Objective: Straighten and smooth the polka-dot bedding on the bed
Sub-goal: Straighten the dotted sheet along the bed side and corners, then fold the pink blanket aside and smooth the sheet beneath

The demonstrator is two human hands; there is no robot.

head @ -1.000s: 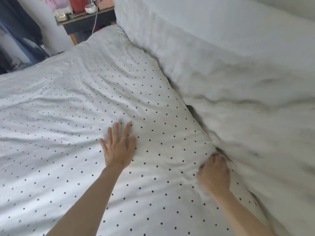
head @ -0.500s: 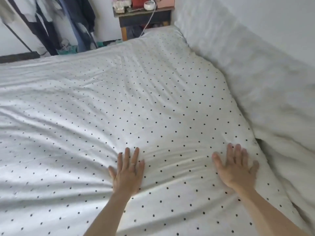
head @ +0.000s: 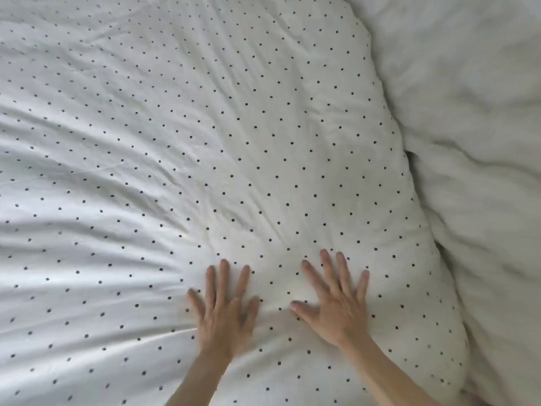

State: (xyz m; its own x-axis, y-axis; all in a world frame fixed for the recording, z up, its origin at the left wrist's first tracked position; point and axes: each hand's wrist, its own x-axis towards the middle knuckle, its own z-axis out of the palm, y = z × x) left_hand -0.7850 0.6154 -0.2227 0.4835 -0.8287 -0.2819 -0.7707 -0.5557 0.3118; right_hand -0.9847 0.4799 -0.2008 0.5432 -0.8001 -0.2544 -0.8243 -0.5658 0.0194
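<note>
- Polka-dot bedding (head: 205,142) fills the left and middle of the frame. Its right edge runs from the top down to the lower right, beside a plain white cover (head: 468,142).
- Left hand (head: 225,315) and right hand (head: 336,306) press flat on it near the bottom, fingers spread wide.
- The hands are closer together than before.

Flat polka-dot bedding (head: 205,142) open ahead and leftward, plain white cover (head: 468,142) bulging along right edge
</note>
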